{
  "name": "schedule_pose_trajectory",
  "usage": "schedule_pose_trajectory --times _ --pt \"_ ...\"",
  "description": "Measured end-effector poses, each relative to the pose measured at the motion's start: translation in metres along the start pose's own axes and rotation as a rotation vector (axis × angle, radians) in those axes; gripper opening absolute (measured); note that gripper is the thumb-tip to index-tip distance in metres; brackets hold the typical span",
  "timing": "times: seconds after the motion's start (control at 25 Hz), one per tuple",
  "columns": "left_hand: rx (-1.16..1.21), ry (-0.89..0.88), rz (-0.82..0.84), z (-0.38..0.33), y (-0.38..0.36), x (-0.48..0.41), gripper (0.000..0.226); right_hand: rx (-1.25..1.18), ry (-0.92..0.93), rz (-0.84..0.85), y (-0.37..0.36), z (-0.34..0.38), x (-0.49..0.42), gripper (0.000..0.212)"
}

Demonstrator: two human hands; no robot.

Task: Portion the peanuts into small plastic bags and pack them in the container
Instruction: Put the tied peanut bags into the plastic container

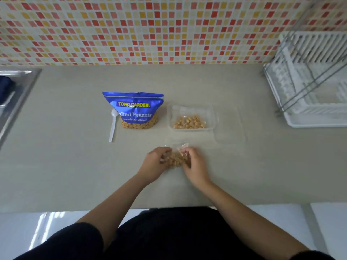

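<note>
Bright, even light; blurred, warped edges

A mosaic wall (131,25) of red, orange, yellow and white tiles is seen across the top of the frame, met along its lower edge by a grey-beige desk (65,166). At the right edge, a white plastic dish rack (315,53) is shown standing on the desk, crossed by a grey metal wire frame (304,85). At the left edge, part of a steel sink (22,85) is caught, with a dark blue object (4,87) inside it, too blurred to be identified. Glossy white floor (28,233) is visible along the bottom.
</note>
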State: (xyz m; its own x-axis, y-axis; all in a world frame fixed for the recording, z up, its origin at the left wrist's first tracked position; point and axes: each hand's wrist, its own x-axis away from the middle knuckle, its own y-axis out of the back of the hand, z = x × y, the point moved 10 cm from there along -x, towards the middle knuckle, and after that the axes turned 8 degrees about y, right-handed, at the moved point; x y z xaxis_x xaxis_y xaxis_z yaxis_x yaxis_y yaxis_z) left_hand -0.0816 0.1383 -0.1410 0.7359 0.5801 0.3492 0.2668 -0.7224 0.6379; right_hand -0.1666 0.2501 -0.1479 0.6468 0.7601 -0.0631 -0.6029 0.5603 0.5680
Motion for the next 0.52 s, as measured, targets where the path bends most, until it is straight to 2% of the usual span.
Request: schedule_pose_trajectory --times 0.16,0.28,0.36,0.52 --pt "0.127 -0.07 -0.092 -0.044 0.014 -0.015 0.046 -0.061 -0.004 -0.127 0.054 -0.004 -0.018 0.041" --pt "0.175 -0.008 -0.164 -0.067 0.033 -0.05 0.045 0.01 -0.02 -0.212 0.091 -0.004 -0.06 0.044" --pt "0.122 0.06 -0.162 -0.077 0.035 -0.075 0.047 0.119 -0.061 -0.14 0.095 -0.006 -0.09 0.046" --pt "-0.006 0.183 -0.047 -0.08 0.017 -0.099 0.053 0.301 -0.147 0.167 0.067 -0.022 -0.123 0.047"
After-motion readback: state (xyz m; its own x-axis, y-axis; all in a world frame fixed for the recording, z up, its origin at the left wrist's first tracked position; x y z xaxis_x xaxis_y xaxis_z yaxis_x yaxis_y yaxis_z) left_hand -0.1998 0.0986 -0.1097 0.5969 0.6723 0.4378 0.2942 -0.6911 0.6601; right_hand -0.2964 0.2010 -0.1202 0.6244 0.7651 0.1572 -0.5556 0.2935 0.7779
